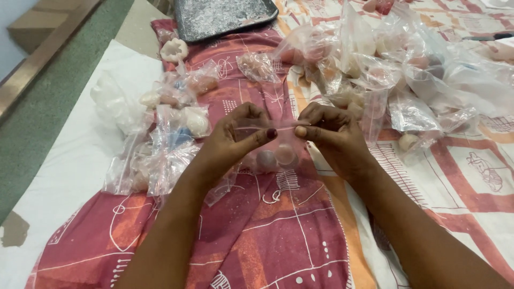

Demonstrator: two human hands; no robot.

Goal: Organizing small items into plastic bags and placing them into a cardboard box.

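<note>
Red patterned cloth [278,241] underlies left hand [235,140] and right hand [332,136] pinching a small clear bag [276,152].

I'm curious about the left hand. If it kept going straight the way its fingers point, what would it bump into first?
Probably the right hand. The left hand points toward it across the top of the small clear bag both pinch, with only that strip between them.

From my headcam: my left hand [235,136] and right hand [329,134] both pinch the top edge of a small clear bag [276,147] with a couple of round pale stones [276,156] inside. It hangs over the red patterned cloth [267,235]. More bagged stones [166,139] are piled left, a bigger heap of bags [407,75] right, and a dark tray [225,16] sits up top.
</note>
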